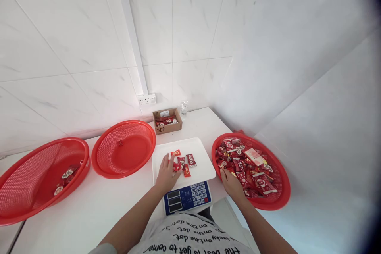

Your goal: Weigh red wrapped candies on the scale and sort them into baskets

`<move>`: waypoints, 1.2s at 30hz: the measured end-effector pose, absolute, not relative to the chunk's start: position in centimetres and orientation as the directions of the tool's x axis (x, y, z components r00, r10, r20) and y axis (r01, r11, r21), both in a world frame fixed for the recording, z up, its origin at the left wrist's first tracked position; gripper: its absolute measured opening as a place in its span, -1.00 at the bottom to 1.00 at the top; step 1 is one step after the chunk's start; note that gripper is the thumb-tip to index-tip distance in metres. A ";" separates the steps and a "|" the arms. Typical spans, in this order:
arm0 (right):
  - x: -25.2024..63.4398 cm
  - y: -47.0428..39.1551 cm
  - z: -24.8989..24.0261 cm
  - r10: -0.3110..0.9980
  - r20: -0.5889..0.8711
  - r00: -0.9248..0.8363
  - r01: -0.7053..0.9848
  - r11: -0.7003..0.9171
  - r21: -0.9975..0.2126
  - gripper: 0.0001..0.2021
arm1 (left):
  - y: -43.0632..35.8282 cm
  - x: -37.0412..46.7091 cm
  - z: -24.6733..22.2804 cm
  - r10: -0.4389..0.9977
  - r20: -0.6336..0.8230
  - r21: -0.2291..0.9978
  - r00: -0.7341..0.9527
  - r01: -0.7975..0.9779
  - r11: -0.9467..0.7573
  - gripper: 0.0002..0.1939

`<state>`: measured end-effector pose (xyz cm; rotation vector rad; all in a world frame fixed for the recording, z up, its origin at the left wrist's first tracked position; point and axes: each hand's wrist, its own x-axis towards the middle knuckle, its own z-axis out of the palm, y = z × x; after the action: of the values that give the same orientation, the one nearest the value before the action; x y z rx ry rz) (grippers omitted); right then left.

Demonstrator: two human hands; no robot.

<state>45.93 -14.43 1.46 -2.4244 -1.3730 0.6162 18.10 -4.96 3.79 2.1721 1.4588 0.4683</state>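
Observation:
My left hand (167, 172) lies over the left part of a white scale tray (205, 168), its fingers spread and touching small red packets. Several packets rest on the tray, among them a dark red one (191, 160) and an orange-red one (176, 152). Below the tray shows the scale's blue keypad panel (187, 198). At the right, my right hand (230, 182) is at the near left rim of a red basket (281, 166) full of red packets, its fingers closed round the rim. A pale pink packet (254, 156) lies on top of that pile.
Left of the scale is a red basket (126, 170) with one small packet. Farther left, another red basket (24, 216) holds a few packets. Behind the tray are a cardboard box (169, 128) of packets and a clear plastic item (183, 108). A tiled wall rises behind the table.

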 end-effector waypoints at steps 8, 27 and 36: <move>45.8 -14.4 2.0 0.855 -0.262 0.447 0.708 -0.517 -0.481 -0.51 | -2.9 24.5 4.0 0.904 -0.149 0.338 0.402 0.879 -0.336 -0.18; 45.6 -14.3 2.6 0.848 -0.285 0.446 0.706 -0.529 -0.471 -0.54 | -1.1 24.5 4.5 0.846 -0.070 0.380 0.529 0.798 -0.468 -0.66; 45.7 -14.4 2.1 0.856 -0.259 0.448 0.722 -0.517 -0.460 -0.54 | 1.8 20.2 7.4 0.966 0.065 0.529 0.249 0.812 -0.245 -0.68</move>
<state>45.75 -14.41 2.13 -2.4197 -1.3570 0.6758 20.20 1.81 7.40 2.1390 1.6263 0.5418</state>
